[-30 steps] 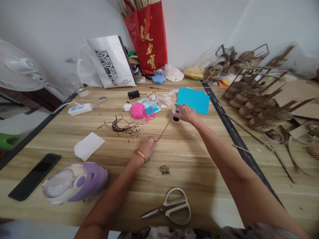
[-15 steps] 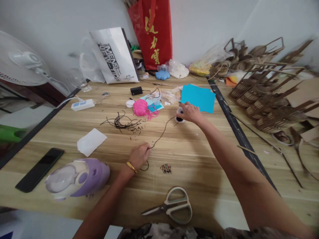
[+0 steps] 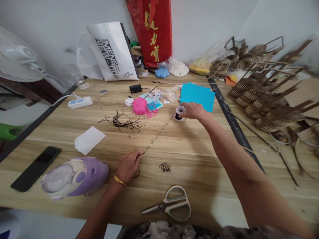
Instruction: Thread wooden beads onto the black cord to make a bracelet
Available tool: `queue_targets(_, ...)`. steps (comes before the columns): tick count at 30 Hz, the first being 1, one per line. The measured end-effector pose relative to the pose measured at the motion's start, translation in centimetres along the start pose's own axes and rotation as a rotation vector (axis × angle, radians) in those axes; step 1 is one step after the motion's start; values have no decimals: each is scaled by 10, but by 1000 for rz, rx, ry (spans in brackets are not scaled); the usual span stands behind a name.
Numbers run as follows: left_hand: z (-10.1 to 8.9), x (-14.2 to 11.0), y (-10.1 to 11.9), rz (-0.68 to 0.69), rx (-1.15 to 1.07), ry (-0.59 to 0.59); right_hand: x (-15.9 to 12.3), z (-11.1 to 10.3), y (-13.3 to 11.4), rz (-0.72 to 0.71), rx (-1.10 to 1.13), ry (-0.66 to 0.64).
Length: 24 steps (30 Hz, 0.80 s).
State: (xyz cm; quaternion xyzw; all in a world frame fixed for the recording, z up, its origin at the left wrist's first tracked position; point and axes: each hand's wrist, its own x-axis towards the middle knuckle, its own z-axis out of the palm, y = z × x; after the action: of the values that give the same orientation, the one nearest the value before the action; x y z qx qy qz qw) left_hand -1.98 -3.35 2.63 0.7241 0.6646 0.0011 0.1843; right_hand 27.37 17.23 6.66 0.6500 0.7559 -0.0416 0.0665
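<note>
One thin black cord [image 3: 158,134] ran straight & diagonally over a wood-grain table [image 3: 147,186], btwn the person's L hand [image 3: 128,165] & a spool [image 3: 178,116]. L hand, w/ a gold-coloured bangle [image 3: 119,180] on its wrist, pinched the cord btwn thumb & fingers. R hand [image 3: 193,110], arm outstretched, gripped the spool, which stood upright nr the table's middle, just in front of blue sheets [image 3: 196,95]. A small bead cluster [image 3: 165,167] lay R of the L hand, w/ scissors [image 3: 163,206] nearer the person. Pink yarn [image 3: 139,105] & a tangle of dark cords [image 3: 120,123] sat to the spool's L.
</note>
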Motion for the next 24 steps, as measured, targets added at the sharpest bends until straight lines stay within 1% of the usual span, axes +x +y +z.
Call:
queue_targets(2,0,-2,1,-4,-1,-3,0,0,-2,-18,-4,-5)
queue_targets(7,-1,-7,0,-7,1,-30,2,5,-6,-20,-7,41)
queue_targets(11,-3,-13,-2,-16,14,-38,4,7,-6,-24,2,34)
queue_targets(15,0,-18,-5,-42,33,-46,5,7,-5,-30,26,40)
queue_targets(18,4,-21,-8,-31,38,-31,7,9,-3,-36,46,38)
queue_targets(24,4,-18,-8,-34,89,-8,17,8,2,-120,89,24)
